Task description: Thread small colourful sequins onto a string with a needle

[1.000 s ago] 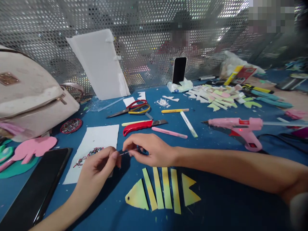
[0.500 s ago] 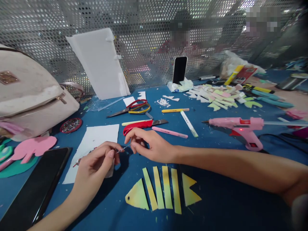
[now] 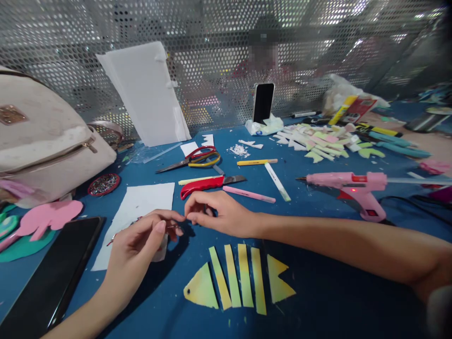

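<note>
Head view, looking down over a blue felt-covered counter (image 3: 318, 292) crowded with craft supplies. Left hand (image 3: 136, 252) and right hand (image 3: 215, 214) brought together just above the counter near its front edge, fingertips almost touching. Left thumb and forefinger pinched on a thin, needle-like sliver (image 3: 173, 227), too small to identify for certain; right grip also closed in a pinch at the sliver's other end, though whether actually grasping it or only touching cannot be told. Held low and close, probably for steadiness with so fine a piece.

Directly under the left hand, a white paper sheet (image 3: 141, 202) carrying a scatter of glittery sequins (image 3: 113, 238), likely laid there to keep the loose bits from spreading. Toward the front edge, a yellow-green paper fish cut into a head, four strips and a tail (image 3: 240, 280), pieces set in order with small gaps between. Beyond the hands, a red-handled utility knife (image 3: 208, 183), a pink pen (image 3: 249, 194) and red-and-yellow scissors (image 3: 192, 158) lying within easy reach. Toward the right edge, a pink hot glue gun (image 3: 348, 186), resting with its red light lit and nozzle pointing at the middle. At the left edge, a black phone lying flat (image 3: 52, 278) and a cream backpack (image 3: 45, 141).
</note>
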Available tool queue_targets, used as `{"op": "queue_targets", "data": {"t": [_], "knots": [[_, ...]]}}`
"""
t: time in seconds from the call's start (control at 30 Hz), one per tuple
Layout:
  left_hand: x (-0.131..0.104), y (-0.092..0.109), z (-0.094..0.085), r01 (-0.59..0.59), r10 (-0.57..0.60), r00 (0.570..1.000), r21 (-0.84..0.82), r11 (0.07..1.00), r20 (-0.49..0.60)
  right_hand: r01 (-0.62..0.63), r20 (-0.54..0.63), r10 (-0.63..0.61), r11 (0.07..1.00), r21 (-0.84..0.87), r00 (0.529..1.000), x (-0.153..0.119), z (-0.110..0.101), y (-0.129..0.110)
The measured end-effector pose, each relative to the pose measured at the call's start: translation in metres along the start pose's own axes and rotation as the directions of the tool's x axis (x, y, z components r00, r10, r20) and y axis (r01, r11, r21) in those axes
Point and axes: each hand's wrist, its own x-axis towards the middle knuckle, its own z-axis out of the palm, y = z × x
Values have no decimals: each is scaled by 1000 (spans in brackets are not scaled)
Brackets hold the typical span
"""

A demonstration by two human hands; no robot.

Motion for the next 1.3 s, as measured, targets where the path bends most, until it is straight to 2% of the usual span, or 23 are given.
{"op": "queue_targets", "data": {"t": [0.1,0.23,0.33,0.5,0.63,0.87,1.3], "knots": [[0,0,0,-57,57,998,40,998,2,32,49,-24,985,-168,998,0,1,1],[1,0,0,-94,94,996,65,993,-1,125,105,-102,963,-238,989,0,2,4],[0,1,0,-101,102,995,74,992,-3,118,58,-109,976,-182,992,2,1,4],[-1,1,0,-106,109,994,112,988,-23,-11,-73,16,998,64,997,5,-1,2],[-2,2,0,-104,111,993,146,984,-42,-53,-123,74,985,161,990,6,-1,2],[-2,0,-1,-134,139,990,121,984,-34,-51,-142,76,984,173,987,5,-2,2],[0,-1,-1,-104,105,994,71,992,-7,-42,-148,69,982,184,987,5,-3,2]]}}
